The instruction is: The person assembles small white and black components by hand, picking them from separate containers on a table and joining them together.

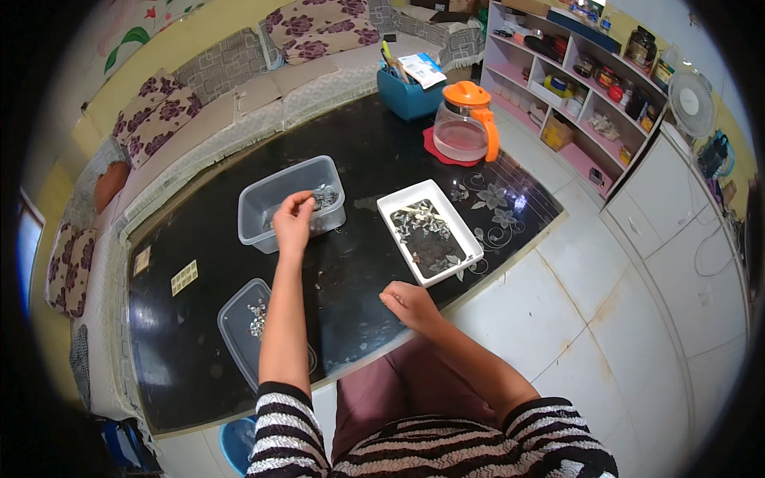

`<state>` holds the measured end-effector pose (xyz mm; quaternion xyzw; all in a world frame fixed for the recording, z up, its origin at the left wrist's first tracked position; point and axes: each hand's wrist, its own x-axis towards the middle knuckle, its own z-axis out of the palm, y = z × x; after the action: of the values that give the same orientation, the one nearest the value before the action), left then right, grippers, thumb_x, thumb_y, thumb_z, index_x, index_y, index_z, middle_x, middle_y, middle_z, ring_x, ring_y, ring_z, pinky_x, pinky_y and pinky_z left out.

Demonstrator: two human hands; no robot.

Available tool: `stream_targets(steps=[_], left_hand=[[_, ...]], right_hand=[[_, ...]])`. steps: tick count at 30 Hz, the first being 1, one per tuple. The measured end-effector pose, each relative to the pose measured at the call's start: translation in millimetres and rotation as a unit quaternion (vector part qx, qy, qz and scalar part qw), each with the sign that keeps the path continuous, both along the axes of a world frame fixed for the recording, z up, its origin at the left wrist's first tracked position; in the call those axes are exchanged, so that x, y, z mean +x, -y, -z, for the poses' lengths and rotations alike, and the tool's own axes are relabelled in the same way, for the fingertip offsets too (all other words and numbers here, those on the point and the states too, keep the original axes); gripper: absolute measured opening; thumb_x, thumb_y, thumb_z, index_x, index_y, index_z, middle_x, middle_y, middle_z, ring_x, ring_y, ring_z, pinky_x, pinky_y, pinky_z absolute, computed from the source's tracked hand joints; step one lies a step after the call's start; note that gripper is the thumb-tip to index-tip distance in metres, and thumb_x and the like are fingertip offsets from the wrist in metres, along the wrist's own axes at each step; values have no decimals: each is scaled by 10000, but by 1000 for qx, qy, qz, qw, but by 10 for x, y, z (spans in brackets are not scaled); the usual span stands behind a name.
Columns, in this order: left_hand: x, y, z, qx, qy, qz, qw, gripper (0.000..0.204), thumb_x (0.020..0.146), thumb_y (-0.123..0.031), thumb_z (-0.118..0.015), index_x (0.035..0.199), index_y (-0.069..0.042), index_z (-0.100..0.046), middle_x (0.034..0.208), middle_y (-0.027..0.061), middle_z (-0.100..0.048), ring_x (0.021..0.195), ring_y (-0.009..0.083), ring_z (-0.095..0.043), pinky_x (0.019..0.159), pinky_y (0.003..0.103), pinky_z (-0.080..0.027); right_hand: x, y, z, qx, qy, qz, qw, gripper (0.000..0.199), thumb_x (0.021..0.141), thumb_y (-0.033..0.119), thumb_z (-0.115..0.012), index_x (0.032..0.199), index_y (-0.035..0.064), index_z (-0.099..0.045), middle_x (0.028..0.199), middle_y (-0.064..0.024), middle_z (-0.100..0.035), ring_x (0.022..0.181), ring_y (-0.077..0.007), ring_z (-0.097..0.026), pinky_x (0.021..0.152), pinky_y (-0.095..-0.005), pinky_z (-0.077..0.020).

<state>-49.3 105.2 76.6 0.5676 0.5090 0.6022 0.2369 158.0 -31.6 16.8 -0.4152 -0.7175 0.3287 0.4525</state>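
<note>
My left hand (293, 223) is over the near rim of a clear plastic tub (253, 199). Its thumb and fingers are drawn together, and anything between them is too small to make out. Small dark grey pieces (324, 197) lie in the tub beside the fingertips. My right hand (409, 303) is curled closed above the table's near edge, below a white rectangular tray (396, 239); its contents, if any, are hidden. Several small black-and-white pieces (422, 221) are heaped at the tray's far end. Under my left forearm, a clear lid (236, 312) carries small shiny pieces (256, 319).
The black glossy table (191, 358) also holds a glass jug with an orange lid (462, 131) on a red mat, a teal box (402, 94) and a pale card (184, 278). A sofa (255, 111) runs along the far side; a pink-and-white shelf (526, 68) stands right.
</note>
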Motion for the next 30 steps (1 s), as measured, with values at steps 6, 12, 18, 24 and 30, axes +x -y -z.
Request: stream_targets(steps=[6,12,18,24,30], left_hand=[[573,555,335,-112,98,121,981,155,758,-76,-567,896,-9,-585,771,21,-581,657,64,-507,622,190,-420],[839,801,536,-172,170,163,956,148,764,-42,-554,900,14,-574,804,48,-592,666,71,-524,630,183,-429],[814,812,715,-167,190,147,956,126,763,-33,-558,879,9,-579,772,35,-585,642,67,-513,611,181,-421],[853,835,723,-147,195,151,958,124,753,-40,-577,866,11,-585,721,2,-564,629,40,-500,610,169,-427],[870,830,745,-149,169,142,964,115,762,-46,-564,861,9,-582,723,7,-566,626,50,-492,600,176,-411]], right_hand=[[1,13,-26,4,-12,2,1000,123,760,108,-530,703,8,-485,637,-137,-488,576,-286,-491,507,-321,-382],[70,43,-71,-64,-42,-1,997,96,760,93,-533,707,13,-526,604,-34,-525,505,-72,-468,473,-211,-380],[417,-184,-404,-62,-70,79,992,108,738,124,-561,722,21,-531,612,-78,-539,535,-160,-510,510,-265,-405],[763,-764,-405,-8,153,155,976,130,696,140,-567,730,22,-523,670,-132,-561,619,-281,-547,579,-351,-434],[707,-1033,-243,32,309,181,933,138,669,132,-575,712,10,-527,749,-174,-561,696,-308,-554,626,-376,-443]])
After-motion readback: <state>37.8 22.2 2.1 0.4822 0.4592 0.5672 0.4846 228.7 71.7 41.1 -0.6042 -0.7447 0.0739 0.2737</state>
